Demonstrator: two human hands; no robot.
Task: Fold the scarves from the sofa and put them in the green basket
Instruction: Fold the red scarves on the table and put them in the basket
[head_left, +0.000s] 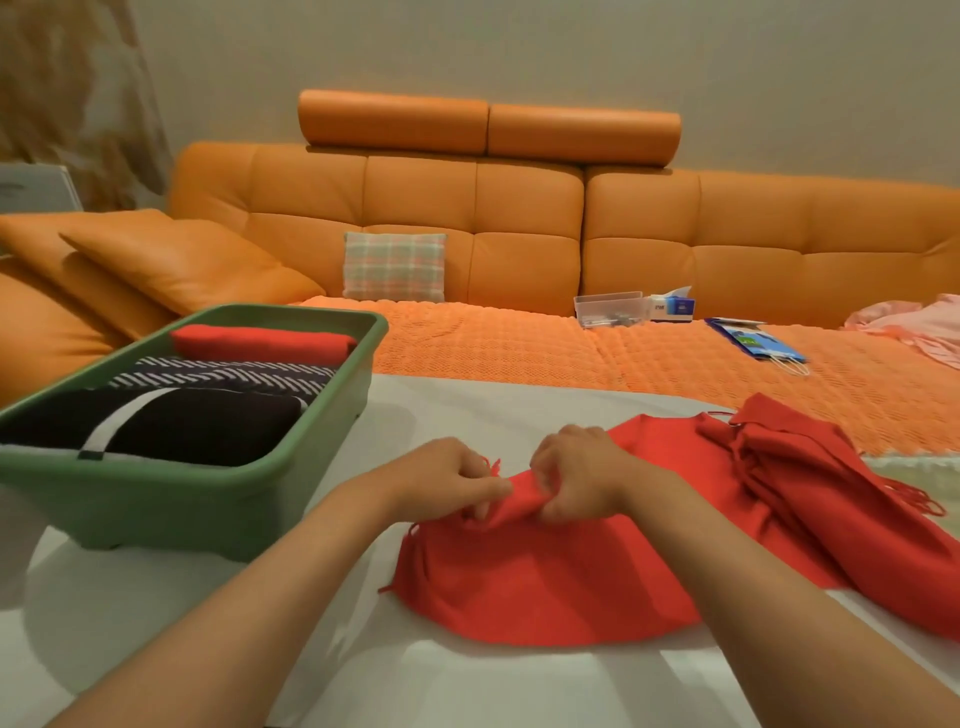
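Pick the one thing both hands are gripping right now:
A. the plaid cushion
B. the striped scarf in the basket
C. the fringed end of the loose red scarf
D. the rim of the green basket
C: the left hand and the right hand both pinch the bunched, fringed end of the red scarf.
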